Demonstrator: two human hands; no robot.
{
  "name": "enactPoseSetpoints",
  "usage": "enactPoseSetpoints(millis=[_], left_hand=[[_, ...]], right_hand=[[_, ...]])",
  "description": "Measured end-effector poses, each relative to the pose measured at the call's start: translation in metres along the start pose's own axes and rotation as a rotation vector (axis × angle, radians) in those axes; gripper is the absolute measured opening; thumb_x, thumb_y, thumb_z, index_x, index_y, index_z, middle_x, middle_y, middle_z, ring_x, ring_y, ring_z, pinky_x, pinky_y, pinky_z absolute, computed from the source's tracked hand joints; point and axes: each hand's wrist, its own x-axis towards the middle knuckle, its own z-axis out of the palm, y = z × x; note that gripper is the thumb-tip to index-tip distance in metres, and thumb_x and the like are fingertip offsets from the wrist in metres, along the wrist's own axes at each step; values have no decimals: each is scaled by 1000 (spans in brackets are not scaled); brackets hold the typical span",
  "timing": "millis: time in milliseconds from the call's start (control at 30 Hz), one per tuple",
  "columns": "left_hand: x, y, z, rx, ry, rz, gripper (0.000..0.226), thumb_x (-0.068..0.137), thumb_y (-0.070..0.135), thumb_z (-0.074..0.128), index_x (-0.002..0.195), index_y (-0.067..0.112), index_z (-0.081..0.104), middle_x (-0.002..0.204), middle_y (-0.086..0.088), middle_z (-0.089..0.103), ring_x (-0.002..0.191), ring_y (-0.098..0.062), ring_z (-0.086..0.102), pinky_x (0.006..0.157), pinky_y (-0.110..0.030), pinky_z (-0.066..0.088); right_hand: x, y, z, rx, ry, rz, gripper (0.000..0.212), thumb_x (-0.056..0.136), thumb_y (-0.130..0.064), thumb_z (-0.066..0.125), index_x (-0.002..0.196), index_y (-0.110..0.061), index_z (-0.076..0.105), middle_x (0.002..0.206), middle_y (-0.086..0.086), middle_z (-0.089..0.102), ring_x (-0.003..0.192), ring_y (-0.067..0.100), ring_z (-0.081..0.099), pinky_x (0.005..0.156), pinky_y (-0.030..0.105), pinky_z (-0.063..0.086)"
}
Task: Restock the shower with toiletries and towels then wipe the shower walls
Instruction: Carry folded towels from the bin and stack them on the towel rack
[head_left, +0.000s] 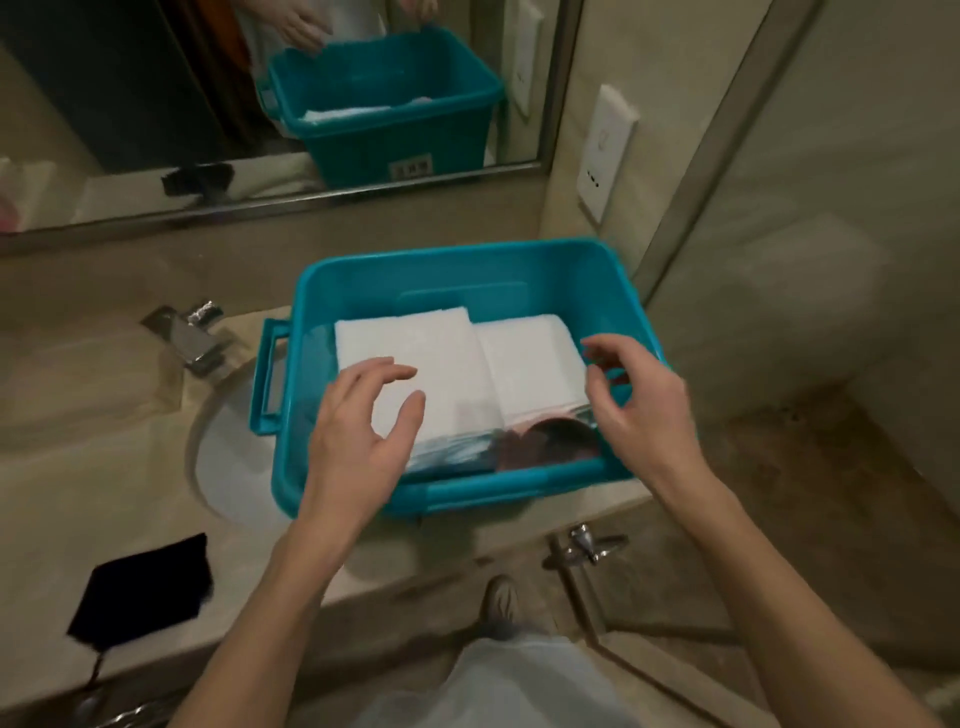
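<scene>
Head | left grip (358, 441) apart, empty | right grip (644, 410) apart, empty | over towels (415, 343) in bin (467, 255)

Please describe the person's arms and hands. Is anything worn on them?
Both forearms are bare to the frame edge; no sleeves show. The left hand and right hand have no gloves. No watch, bracelet or ring is visible, though blur could hide a thin one.

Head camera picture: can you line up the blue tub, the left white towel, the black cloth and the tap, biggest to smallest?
1. Blue tub: clearly the biggest.
2. Left white towel and black cloth: they look about alike, and the left hand hides part of the towel, so I won't rank them.
3. Tap: the smallest.
</scene>
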Motion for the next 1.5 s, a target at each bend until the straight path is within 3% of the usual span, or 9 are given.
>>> enactPoseSetpoints(millis=[133, 267, 367, 500, 767, 933, 1167, 1367, 1500], left_hand=[[39, -9, 25, 118, -117, -241, 37, 95, 38, 63, 131, 29, 57, 163, 2, 29, 149, -17, 24, 119, -36, 22], [56, -29, 48, 149, -205, -447, 64, 95, 41, 61, 150, 21, 37, 167, -7, 15, 153, -22, 15, 122, -41, 21], [55, -39, 50, 157, -270, -503, 78, 95, 43, 60, 157, 19, 20, 167, -7, 8, 154, -23, 13, 123, -41, 20], [64, -38, 54, 245, -315, -528, 67, 96, 44, 57, 153, 23, 29, 167, -4, 6, 153, -23, 14, 120, -41, 22], [81, -50, 52, 225, -246, -559, 45, 93, 40, 63, 134, 28, 51, 143, 3, 43, 128, -15, 44, 101, -29, 38], [83, -56, 49, -57, -128, -679, 29, 93, 34, 67, 120, 27, 63, 133, 6, 49, 119, -8, 48, 101, -27, 39], [85, -57, 49, -249, -24, -791, 23, 93, 35, 66, 115, 28, 67, 125, 8, 60, 122, -11, 53, 95, -28, 41], [104, -52, 51, -64, -57, -719, 47, 91, 42, 63, 134, 24, 53, 129, 10, 49, 119, -12, 50, 102, -39, 45], [128, -44, 70, -42, -174, -766, 25, 90, 45, 61, 101, 23, 61, 102, 11, 60, 94, -14, 57, 82, -34, 48]], right_hand=[[44, 25, 31, -19, -416, 81, 40, 93, -28, 62, 133, -26, 56, 125, -6, 65, 108, 10, 63, 98, 41, 51], [76, 34, 66, -31, -730, 75, 49, 96, -35, 58, 144, -28, 46, 137, -1, 59, 119, 14, 59, 103, 36, 47], [83, 32, 91, 11, -806, 134, 55, 96, -35, 58, 148, -24, 40, 142, 2, 55, 122, 19, 57, 104, 34, 45], [103, 30, 123, 106, -906, 282, 63, 93, -37, 60, 149, -21, 35, 141, 5, 56, 119, 22, 59, 103, 36, 48], [115, 22, 169, 371, -665, 576, 47, 92, -36, 64, 131, -20, 43, 127, 1, 59, 107, 20, 59, 98, 43, 52], [121, 27, 167, 571, -684, 779, 33, 89, -36, 72, 109, -12, 61, 109, 2, 70, 93, 18, 68, 73, 30, 54], [127, 34, 160, 553, -784, 799, 24, 87, -32, 77, 97, -12, 66, 97, 4, 73, 85, 19, 70, 69, 31, 59], [141, 46, 133, 386, -664, 707, 17, 89, -30, 70, 88, -15, 64, 88, 6, 71, 75, 19, 66, 64, 33, 55], [148, 68, 114, 309, -612, 662, 15, 89, -31, 68, 82, -19, 62, 83, 1, 70, 69, 16, 65, 57, 27, 49]])
